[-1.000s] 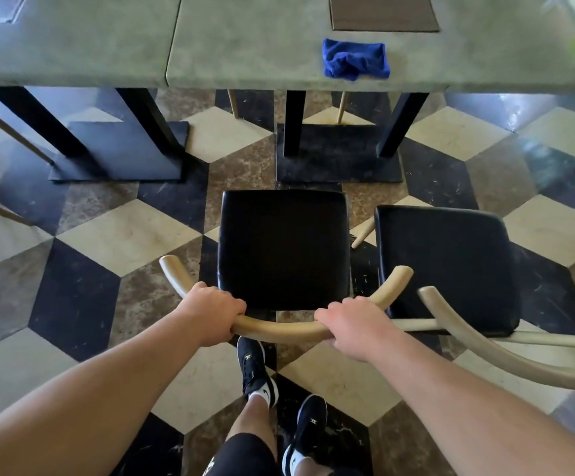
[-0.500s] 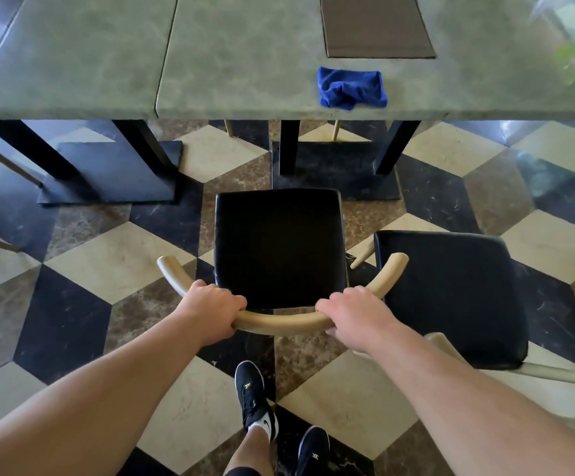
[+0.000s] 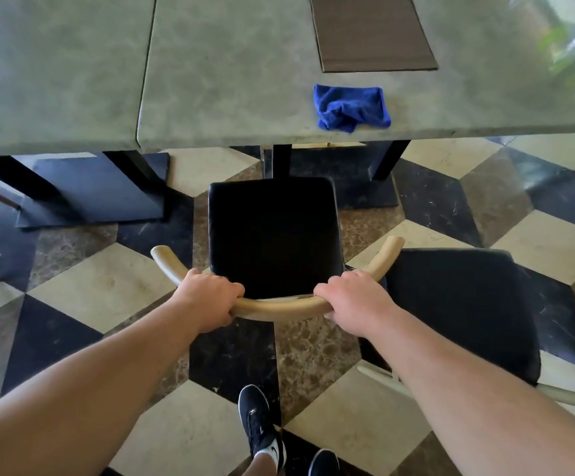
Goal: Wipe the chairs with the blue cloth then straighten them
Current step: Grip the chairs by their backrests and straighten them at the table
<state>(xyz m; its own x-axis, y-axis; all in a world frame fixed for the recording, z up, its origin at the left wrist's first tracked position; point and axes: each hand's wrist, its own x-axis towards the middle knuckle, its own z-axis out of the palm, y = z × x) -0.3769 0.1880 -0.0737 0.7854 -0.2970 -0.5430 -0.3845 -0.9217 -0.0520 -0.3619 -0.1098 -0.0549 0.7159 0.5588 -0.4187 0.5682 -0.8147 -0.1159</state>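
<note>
My forearms are bare to the frame edge, with no sleeves, watch or rings visible. My left hand [image 3: 210,298] and right hand [image 3: 351,298] are ungloved. Toward 6 o'clock, my left shoe [image 3: 260,424] is a black low-top with black laces, a white sole edge and a small white logo. My right shoe [image 3: 323,463] is a matching black, only its toe in frame.

Smooth wooden backrest [image 3: 279,307], glossy marble floor [image 3: 107,286]
</note>
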